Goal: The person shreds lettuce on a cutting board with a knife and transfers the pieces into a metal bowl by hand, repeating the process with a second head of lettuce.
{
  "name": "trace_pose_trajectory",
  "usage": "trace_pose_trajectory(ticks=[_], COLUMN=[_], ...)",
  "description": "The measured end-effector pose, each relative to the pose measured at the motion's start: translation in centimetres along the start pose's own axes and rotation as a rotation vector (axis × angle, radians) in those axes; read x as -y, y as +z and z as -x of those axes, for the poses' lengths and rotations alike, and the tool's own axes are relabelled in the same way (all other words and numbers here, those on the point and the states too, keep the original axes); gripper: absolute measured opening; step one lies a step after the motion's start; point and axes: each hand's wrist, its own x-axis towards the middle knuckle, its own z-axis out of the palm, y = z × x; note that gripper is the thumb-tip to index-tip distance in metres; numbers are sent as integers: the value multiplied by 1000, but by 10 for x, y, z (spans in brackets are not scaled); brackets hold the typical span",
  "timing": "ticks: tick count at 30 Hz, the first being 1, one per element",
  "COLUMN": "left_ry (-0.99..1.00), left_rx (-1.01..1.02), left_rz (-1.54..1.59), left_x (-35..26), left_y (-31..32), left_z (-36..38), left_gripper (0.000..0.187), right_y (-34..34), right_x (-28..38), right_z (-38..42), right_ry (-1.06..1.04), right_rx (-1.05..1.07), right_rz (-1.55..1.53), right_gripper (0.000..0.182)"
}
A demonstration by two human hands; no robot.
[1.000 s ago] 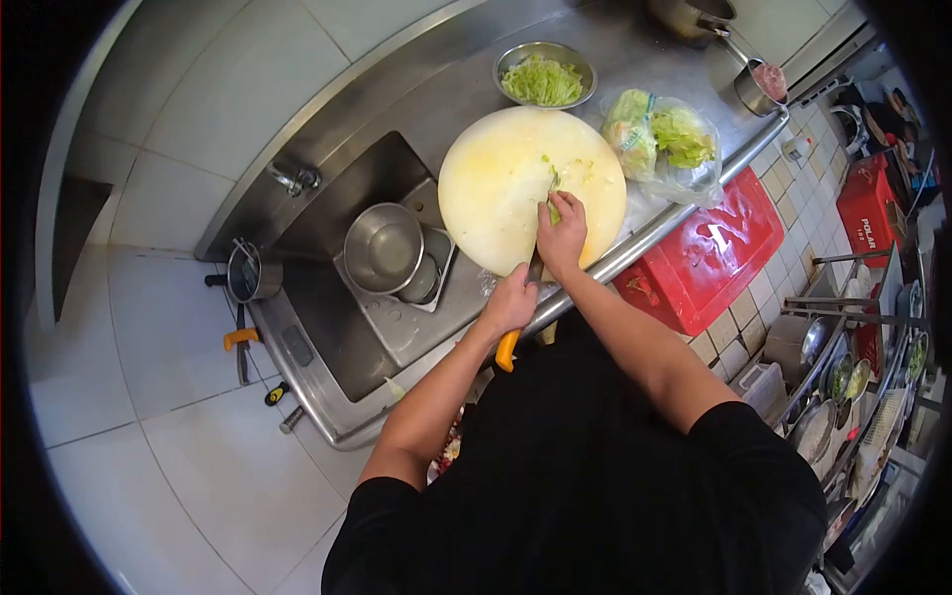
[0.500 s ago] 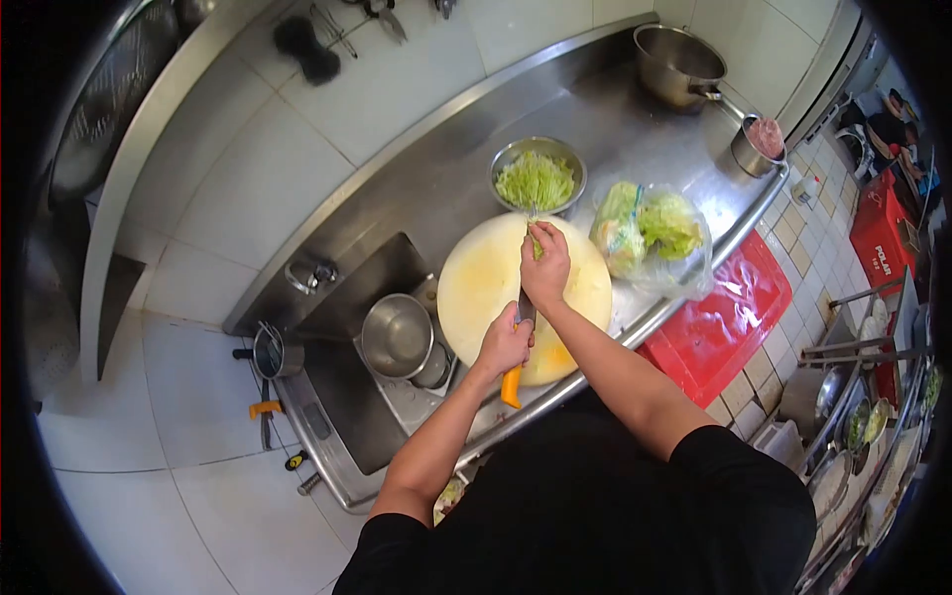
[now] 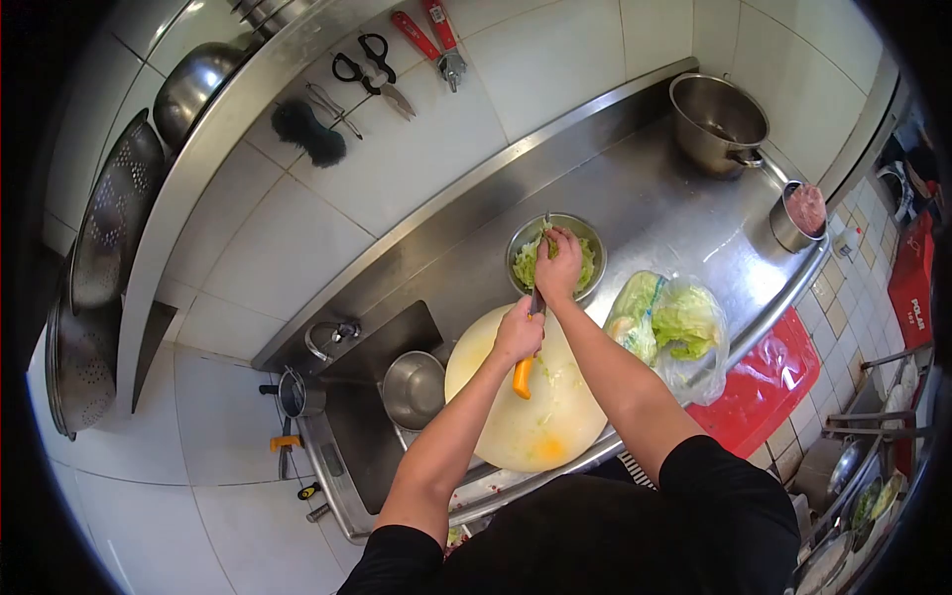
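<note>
My left hand (image 3: 519, 330) is closed round the orange-handled knife (image 3: 523, 379), whose handle end sticks out below the fist. The blade points away from me, over the metal bowl (image 3: 596, 244). Above that bowl my right hand (image 3: 558, 268) has its fingers curled against the blade, hiding part of it. Cut lettuce (image 3: 525, 266) lies in the bowl around those fingers. Beneath both forearms is a round cutting board (image 3: 496, 421) with lettuce scraps and yellow-orange stains. A clear plastic bag (image 3: 709, 372) of lettuce (image 3: 684, 322) rests right of the board.
Left of the board, a metal pot (image 3: 414, 390) stands by the sink (image 3: 372, 446) and faucet (image 3: 332, 337). A large pot (image 3: 719, 124) and a container of pink meat (image 3: 805, 210) stand far right. Below the counter edge sits a red lid (image 3: 773, 387). Scissors (image 3: 375, 71) hang on the wall.
Both hands and the knife have moved forward, bringing my right hand from over the board to over the bowl. The camera view has shifted, showing more of the wall and shelf.
</note>
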Motion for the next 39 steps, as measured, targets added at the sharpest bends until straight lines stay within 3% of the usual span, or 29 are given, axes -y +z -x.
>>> trace_pose_trajectory(ticks=[4, 7, 9, 10, 12, 16, 18, 22, 24, 29, 31, 32, 34, 35, 37, 39], left_ry=[-67, -106, -203, -211, -274, -270, -261, -211, -202, -256, -261, -277, -288, -282, -281, -289], left_rx=[-13, -16, -8, -8, 67, 82, 63, 36, 42, 46, 47, 74, 106, 106, 114, 127], left_rz=[7, 20, 169, 170, 488, 573, 596, 577, 573, 504, 492, 465, 415, 422, 407, 396], left_x=[0, 7, 17, 23, 34, 24, 29, 56, 75, 116, 134, 144, 166, 176, 194, 207], left_y=[-5, -13, -21, -26, -33, -39, -38, -41, -43, -54, -65, -71, -79, -82, -87, -95], left_z=[2, 13, 18, 16, 10, 10, 12, 32, 44, 103, 129, 142, 165, 175, 196, 216], left_gripper=[17, 16, 22, 22, 22, 15, 15, 16, 17, 25, 27, 28, 28, 28, 28, 27], right_y=[8, 12, 13, 12, 8, -2, -7, -26, -41, -93, -115, -127, -144, -146, -152, -155], right_x=[-21, -53, -60, -59, -50, -22, -20, -12, -15, -23, -18, -14, -2, 0, -3, -9], right_z=[3, 0, 0, -1, -14, -39, -45, -30, -8, 78, 107, 122, 144, 144, 128, 94], right_ry=[-16, -105, -179, -176, -243, -331, -263, -298, -537, -711, -488, -492, -323, -330, -342, -496], right_rx=[67, 120, 62, 69, 31, 67, 339, 534, 995, 922, 1028, 1036, 1284, 1285, 1024, 852], right_rz=[-31, 185, 559, 561, 418, 271, 78, 30, 236, 320, 335, 345, 261, 268, 51, 158], right_gripper=[23, 26, 28, 28, 29, 25, 18, 13, 12, 12, 10, 10, 12, 12, 14, 31])
